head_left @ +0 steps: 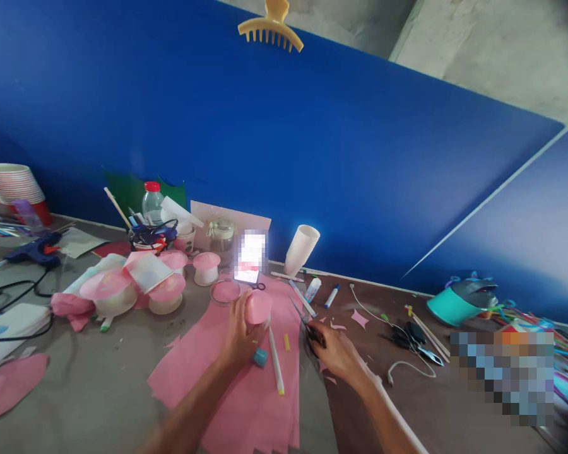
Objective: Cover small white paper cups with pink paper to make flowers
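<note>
While the left hand (239,334) pinches a rounded pink piece (258,306) between thumb and fingers above the pink paper (246,397), the right hand (336,350) sits at its four o'clock, fingers closed around the dark handles of the scissors (312,333). The blades point up to the left, toward ten or eleven o'clock, and stand apart from the piece; I cannot tell whether they are parted.

Taking the pink piece as the dial's centre, a lit screen (250,257) leans at twelve, and a stack of white cups (301,249) tilts between one and two. A glue stick (313,290) lies between two and three. On the paper, a white marker (275,360) lies at five, with a small yellow cap (286,342) just beside it, and a blue-green block (260,358) is at six. Several pink-topped cups (166,295) cluster around nine, well apart from the hands.
</note>
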### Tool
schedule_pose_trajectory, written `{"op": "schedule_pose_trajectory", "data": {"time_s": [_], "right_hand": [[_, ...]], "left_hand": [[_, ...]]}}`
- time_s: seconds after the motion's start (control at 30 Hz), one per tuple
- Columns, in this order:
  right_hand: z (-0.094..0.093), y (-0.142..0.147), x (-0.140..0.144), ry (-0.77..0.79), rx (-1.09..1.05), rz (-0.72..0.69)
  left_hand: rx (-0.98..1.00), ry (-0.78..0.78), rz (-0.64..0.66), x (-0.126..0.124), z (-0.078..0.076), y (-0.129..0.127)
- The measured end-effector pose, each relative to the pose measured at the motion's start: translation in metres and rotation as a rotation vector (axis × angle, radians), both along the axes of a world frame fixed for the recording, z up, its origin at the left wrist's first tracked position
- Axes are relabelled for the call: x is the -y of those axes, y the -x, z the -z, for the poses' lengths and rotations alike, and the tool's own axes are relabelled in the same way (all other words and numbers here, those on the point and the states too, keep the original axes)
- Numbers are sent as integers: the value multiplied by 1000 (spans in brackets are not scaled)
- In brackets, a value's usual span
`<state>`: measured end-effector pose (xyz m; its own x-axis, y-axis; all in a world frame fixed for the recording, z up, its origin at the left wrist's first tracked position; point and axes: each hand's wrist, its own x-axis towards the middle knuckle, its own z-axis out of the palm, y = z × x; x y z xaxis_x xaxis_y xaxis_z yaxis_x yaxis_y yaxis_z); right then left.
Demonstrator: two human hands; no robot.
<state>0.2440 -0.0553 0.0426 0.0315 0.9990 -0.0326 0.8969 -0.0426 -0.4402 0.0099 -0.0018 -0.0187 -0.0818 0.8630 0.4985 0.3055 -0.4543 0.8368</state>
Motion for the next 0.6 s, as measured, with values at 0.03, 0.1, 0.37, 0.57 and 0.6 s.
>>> {"op": "schedule_pose_trajectory", "data": {"time_s": [0.03,0.1,0.37,0.57,0.6], "right_hand": [[1,-2,0,-25,-137,14],[-1,-2,2,-5,-475,30],[-21,42,8,290,-1355,36],[-10,70,9,303,-1481,67],[-9,73,10,294,-1494,69]], "left_hand": [[0,4,-1,0,-1,0],[-15,9,-3,0,-2,-1],[-156,-70,-49,1,-5,4],[-202,-78,-78,2,-4,6],[-216,-87,-82,3,-4,6]]}}
